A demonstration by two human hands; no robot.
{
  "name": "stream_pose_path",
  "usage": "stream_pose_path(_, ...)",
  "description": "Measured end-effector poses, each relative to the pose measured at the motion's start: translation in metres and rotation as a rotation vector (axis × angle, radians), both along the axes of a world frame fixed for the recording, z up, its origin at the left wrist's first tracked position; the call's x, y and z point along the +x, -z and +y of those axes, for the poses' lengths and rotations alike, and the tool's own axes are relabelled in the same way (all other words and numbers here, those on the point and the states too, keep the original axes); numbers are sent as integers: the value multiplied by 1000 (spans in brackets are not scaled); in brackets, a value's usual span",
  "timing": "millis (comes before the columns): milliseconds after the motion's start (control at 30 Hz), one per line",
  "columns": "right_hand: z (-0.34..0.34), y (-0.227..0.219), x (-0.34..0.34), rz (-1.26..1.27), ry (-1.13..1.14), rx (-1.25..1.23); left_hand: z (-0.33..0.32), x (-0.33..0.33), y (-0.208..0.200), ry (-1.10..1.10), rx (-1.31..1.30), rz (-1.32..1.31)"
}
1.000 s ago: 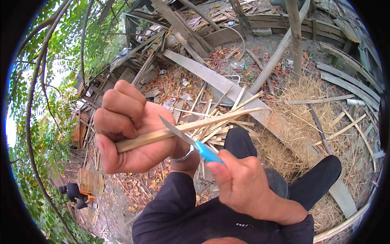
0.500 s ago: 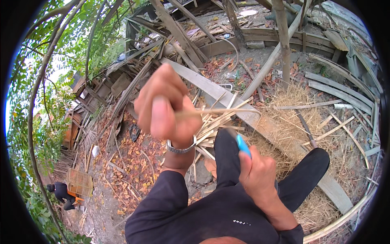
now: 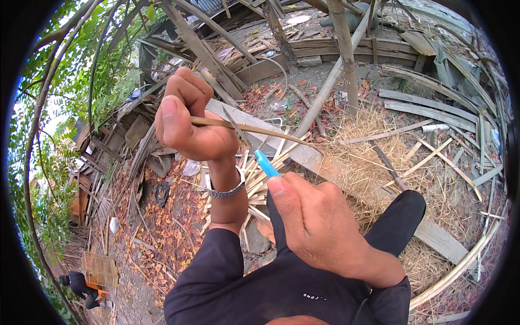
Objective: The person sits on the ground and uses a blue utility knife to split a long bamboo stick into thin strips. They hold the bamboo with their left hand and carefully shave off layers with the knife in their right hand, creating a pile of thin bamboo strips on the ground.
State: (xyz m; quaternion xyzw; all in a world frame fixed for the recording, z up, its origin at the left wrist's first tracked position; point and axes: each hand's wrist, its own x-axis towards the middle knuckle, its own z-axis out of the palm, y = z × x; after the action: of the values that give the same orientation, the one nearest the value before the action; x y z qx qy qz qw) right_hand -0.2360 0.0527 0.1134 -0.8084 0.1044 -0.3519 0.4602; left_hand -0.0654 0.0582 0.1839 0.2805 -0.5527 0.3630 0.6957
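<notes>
We're prob. at the shaving step: knife (image 3: 264, 162) set to strip (image 3: 268, 131), likely to thin or smooth it. That's our read; we can't tell if the edge is biting or just lying across, & no curl of wood shows.

Our L hand (image 3: 194, 123) is clenched round one end of the strip, thumb uppermost, watch (image 3: 226, 191) on the wrist below. The strip's held up in the air in front of us, running right from the fist, its far end free & bowed a bit, w/ the pile (image 3: 254, 189) of pale strips & the plank (image 3: 441, 241) underneath.

Our R hand (image 3: 325, 225) is wrapped round the knife's blue handle, thumb up near the blade. Blade points up & left, crossing the strip just beside the L hand, tip past its far side.

Next move, we'd say, calls for a firm L grip, blade kept nearly flat, & a light stroke away from the fist toward the free end, b/c the edge is v. close to the palm. Nothing props the free end, so it may flex under pressure; short passes seem safer, incl. turning the strip btwn them. A slip twd the wrist is the main risk.
</notes>
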Motion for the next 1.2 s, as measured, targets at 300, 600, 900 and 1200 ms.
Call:
stream_pose_path(300,-96,159,62,696,294,-258,-8,13,-3,124,56,-127)
stream_pose_path(600,-72,80,45,161,117,297,0,30,-7,131,141,-35)
stream_pose_path(900,-82,154,76,392,249,134,6,21,-4,275,115,10)
stream_pose_path(1200,-47,70,64,133,-104,276,10,28,3,281,77,24)
